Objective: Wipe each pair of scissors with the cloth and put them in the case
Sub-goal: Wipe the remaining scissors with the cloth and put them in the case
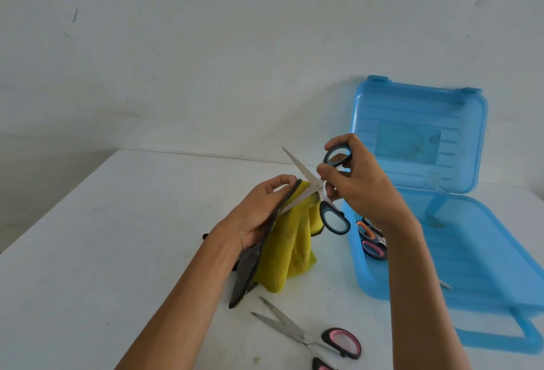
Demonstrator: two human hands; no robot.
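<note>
at the bottom middle of the frame a pair of pink scissors lies flat on the white table, with its blades open and pointing to the upper left. just above it, in the middle of the frame, hangs the cloth. it is yellow on one side and dark grey on the other, and its low end touches the table. the left hand holds the top of the cloth, with its fingers and thumb folded round it. one blade of the blue scissors is tucked into the cloth where that hand pinches it. the other blade sticks up to the upper left, so these scissors are wide open and up off the table. the right hand holds them by the top handle loop, with its fingers curled at the loop and near the middle screw. the low loop hangs free below. to the right sits the blue case, open on the table. at its left end lie scissor handles, one orange and one pink; i cannot tell if that is one pair or two. the lid stands up behind, in front of the pale wall.
</note>
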